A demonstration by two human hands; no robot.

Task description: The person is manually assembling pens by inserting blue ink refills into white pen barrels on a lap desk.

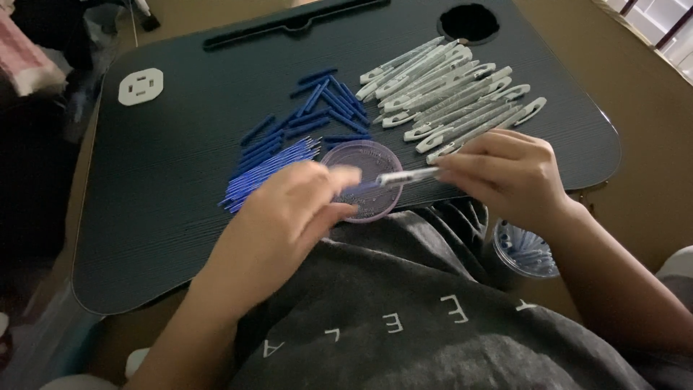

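Note:
My right hand (509,173) grips a clear pen barrel (408,175) that points left. My left hand (292,217) pinches a thin blue refill (361,188) whose tip meets the barrel's open end; the motion blurs it. Both hands hover over a round purple lid (368,157) lying on the dark lap desk (166,180). A heap of blue refills (267,167) lies just left of the lid. Blue pen caps (325,105) are scattered behind it. A fan of clear pen barrels with white clips (451,90) lies at the right rear.
A white socket plate (141,85) sits at the desk's left rear, a round cup hole (469,22) at the right rear, a long slot (289,22) along the back edge. A clear container of pens (527,253) rests below the desk by my right forearm.

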